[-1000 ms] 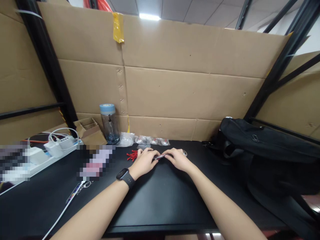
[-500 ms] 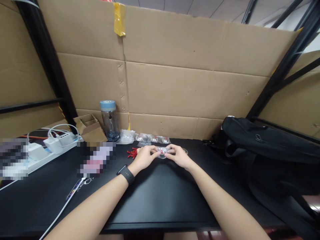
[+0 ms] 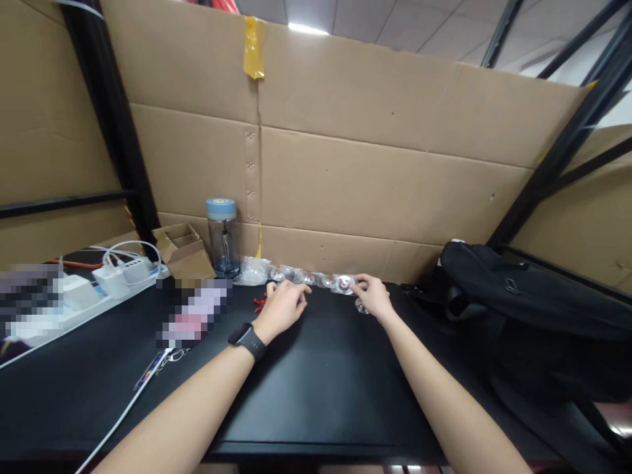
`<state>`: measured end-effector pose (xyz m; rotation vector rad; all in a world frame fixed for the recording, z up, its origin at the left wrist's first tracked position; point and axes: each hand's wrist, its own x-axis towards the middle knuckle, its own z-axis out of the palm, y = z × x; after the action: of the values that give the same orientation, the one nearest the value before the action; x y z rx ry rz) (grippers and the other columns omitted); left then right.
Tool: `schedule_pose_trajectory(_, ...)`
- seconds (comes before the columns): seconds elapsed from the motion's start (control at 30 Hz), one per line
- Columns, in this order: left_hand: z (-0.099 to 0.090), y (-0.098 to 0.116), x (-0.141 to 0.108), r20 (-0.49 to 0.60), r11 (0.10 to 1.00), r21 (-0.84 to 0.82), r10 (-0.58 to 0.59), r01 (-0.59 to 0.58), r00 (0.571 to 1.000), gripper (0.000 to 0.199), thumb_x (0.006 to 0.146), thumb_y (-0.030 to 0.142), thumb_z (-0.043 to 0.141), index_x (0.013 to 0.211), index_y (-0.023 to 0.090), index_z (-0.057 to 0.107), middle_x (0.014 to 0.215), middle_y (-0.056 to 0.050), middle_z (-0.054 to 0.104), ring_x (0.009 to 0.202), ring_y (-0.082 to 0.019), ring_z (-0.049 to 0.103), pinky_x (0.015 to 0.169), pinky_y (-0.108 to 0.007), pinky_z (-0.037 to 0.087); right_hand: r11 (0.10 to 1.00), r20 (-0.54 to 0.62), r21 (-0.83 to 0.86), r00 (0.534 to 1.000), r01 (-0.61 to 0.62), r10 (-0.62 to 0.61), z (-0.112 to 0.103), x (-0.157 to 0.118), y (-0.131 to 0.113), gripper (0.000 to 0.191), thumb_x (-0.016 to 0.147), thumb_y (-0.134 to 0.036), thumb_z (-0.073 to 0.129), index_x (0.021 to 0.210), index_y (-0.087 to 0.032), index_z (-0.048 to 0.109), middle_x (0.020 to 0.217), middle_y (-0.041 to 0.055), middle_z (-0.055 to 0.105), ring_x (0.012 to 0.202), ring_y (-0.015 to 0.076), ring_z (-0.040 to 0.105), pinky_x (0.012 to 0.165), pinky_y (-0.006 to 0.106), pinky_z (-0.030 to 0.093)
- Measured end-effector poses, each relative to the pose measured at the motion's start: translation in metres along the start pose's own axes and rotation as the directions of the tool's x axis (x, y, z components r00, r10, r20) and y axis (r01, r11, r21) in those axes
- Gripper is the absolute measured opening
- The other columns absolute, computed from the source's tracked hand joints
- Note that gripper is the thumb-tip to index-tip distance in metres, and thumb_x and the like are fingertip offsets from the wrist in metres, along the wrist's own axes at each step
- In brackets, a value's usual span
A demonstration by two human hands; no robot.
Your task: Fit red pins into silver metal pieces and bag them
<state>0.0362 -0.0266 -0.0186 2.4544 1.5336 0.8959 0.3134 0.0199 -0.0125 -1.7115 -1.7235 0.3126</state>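
Note:
At the right end of a row by the cardboard wall, my right hand (image 3: pixel 374 296) pinches the edge of a small clear plastic packet (image 3: pixel 344 284) with a round item and a red bit inside. Several similar packets (image 3: pixel 309 278) lie to its left. Under my right hand a clear round object (image 3: pixel 362 306) shows in part. My left hand (image 3: pixel 285 304), above a watch on the wrist, hovers with loosely bent fingers apart and nothing visible in them. Red knotted cords (image 3: pixel 259 303) lie beside it, mostly hidden behind the hand.
A crumpled clear bag (image 3: pixel 253 271) lies beside a blue-lidded bottle (image 3: pixel 223 240) and an open small carton (image 3: pixel 184 253). Far left is a power strip (image 3: pixel 123 280) with chargers and a white cable (image 3: pixel 116 421). A black backpack (image 3: pixel 513 289) fills the right side of the black table (image 3: pixel 320 388).
My right hand has carried the packet from between both hands back and right to the row's end. My left hand has let go of it and moved slightly left. The view has shifted slightly.

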Motion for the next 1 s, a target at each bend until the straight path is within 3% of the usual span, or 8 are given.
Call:
schedule_pose_trajectory(0.07,-0.008,-0.013,0.0,-0.045,0.992,0.129,0.011,-0.006,0.999,0.04,0.082,0.01,0.059,0.116,0.029,0.065,0.114,-0.005,0.071,0.116,-0.027,0.055,0.095,-0.044,0.033,0.965,-0.071,-0.18,0.981,-0.19,0.18,-0.003,0.02,0.002,0.023,0.084,-0.029,0.068,0.107,-0.029,0.072,0.096,0.0032,0.078,0.104,0.0261,0.068,0.095,0.044,0.041)
schedule_pose_trajectory(0.17,-0.017,-0.033,-0.001,-0.093,0.961,0.263,-0.061,0.084,0.994,0.043,0.079,0.01,0.061,0.118,0.028,0.066,0.125,-0.008,0.065,0.119,-0.031,0.05,0.094,-0.046,0.033,0.934,-0.107,-0.238,0.963,-0.265,0.246,-0.001,0.046,0.006,0.026,0.085,-0.024,0.064,0.109,-0.028,0.073,0.113,0.0089,0.075,0.118,0.0314,0.062,0.099,0.05,0.036)
schedule_pose_trajectory(0.3,-0.019,-0.048,0.001,-0.079,0.936,0.313,-0.143,0.161,0.987,0.022,0.084,0.024,0.064,0.103,0.028,0.074,0.124,-0.008,0.065,0.121,-0.033,0.048,0.097,-0.05,0.033,0.911,-0.07,-0.271,0.95,-0.31,0.303,0.012,0.062,0.012,0.024,0.079,-0.021,0.068,0.102,-0.025,0.075,0.114,0.0121,0.074,0.112,0.0337,0.064,0.095,0.05,0.038)
schedule_pose_trajectory(0.53,-0.004,-0.046,0.004,0.032,0.967,0.249,-0.067,0.057,0.997,0.022,0.089,0.03,0.058,0.1,0.028,0.077,0.122,-0.008,0.07,0.129,-0.036,0.044,0.105,-0.06,0.026,0.917,-0.047,-0.372,0.99,-0.143,0.135,0.02,0.053,0.012,0.026,0.086,-0.032,0.063,0.109,-0.021,0.068,0.114,0.0129,0.069,0.114,0.0328,0.06,0.101,0.056,0.032)
schedule_pose_trajectory(0.67,0.004,-0.036,0.002,0.109,0.985,0.174,-0.012,-0.008,0.994,0.028,0.092,0.037,0.054,0.114,0.033,0.072,0.127,-0.007,0.069,0.132,-0.038,0.041,0.106,-0.062,0.024,0.925,0.067,-0.377,0.997,0.053,-0.029,0.011,0.034,0.01,0.027,0.086,-0.029,0.061,0.111,-0.021,0.068,0.12,0.0153,0.065,0.117,0.0326,0.057,0.098,0.048,0.039)
schedule_pose_trajectory(0.8,0.011,-0.013,-0.005,0.163,0.988,0.108,0.093,-0.111,0.982,0.034,0.094,0.041,0.053,0.125,0.036,0.065,0.134,-0.006,0.065,0.133,-0.037,0.04,0.106,-0.06,0.025,0.935,0.249,-0.295,0.961,0.194,-0.121,-0.004,0.015,0.015,0.031,0.076,-0.028,0.074,0.106,-0.023,0.072,0.113,0.0104,0.069,0.108,0.0278,0.064,0.091,0.035,0.047)
schedule_pose_trajectory(0.9,0.015,0.011,-0.013,0.187,0.968,0.054,0.23,-0.244,0.955,0.042,0.095,0.039,0.052,0.137,0.036,0.056,0.138,-0.006,0.062,0.133,-0.035,0.041,0.106,-0.058,0.027,0.953,0.392,-0.155,0.902,0.259,-0.181,-0.017,0.009,0.025,0.041,0.068,-0.028,0.082,0.108,-0.023,0.073,0.108,0.0059,0.073,0.098,0.0232,0.068,0.088,0.03,0.05)
schedule_pose_trajectory(1.0,0.012,0.025,-0.013,0.151,0.954,0.038,0.29,-0.299,0.945,0.044,0.098,0.039,0.047,0.142,0.035,0.05,0.141,-0.006,0.06,0.134,-0.031,0.041,0.107,-0.052,0.029,0.969,0.425,-0.011,0.878,0.246,-0.218,-0.025,0.006,0.038,0.048,0.067,-0.024,0.08,0.114,-0.02,0.071,0.107,0.0065,0.074,0.096,0.022,0.069,0.088,0.031,0.051)
